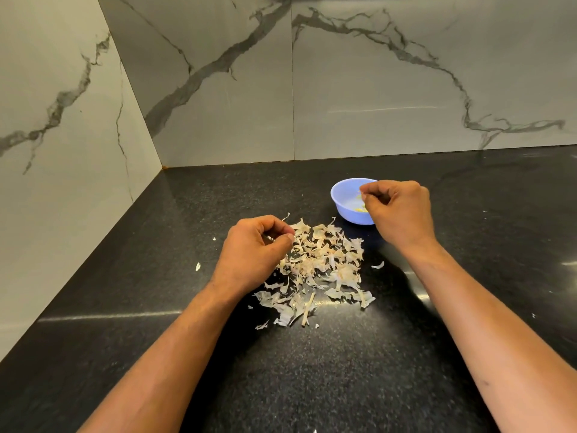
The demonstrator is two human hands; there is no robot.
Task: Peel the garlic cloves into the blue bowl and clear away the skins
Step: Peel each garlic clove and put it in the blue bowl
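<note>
A pile of papery garlic skins (321, 270) lies on the black counter in front of me. My left hand (253, 251) hovers over the pile's left edge with its fingers curled toward the thumb; whether it pinches a skin is hidden. The small blue bowl (343, 195) stands behind the pile to the right, with yellowish peeled cloves (359, 209) partly visible inside. My right hand (396, 207) is over the bowl's right side, fingers curled with thumb and forefinger tips together above the opening. What it pinches, if anything, I cannot make out.
The black speckled counter (312, 370) runs into a corner of marble-patterned walls (218, 89) at the back left. Stray skin bits lie apart from the pile: one at the left (197, 266), one at the right (378, 265), several small ones near the front.
</note>
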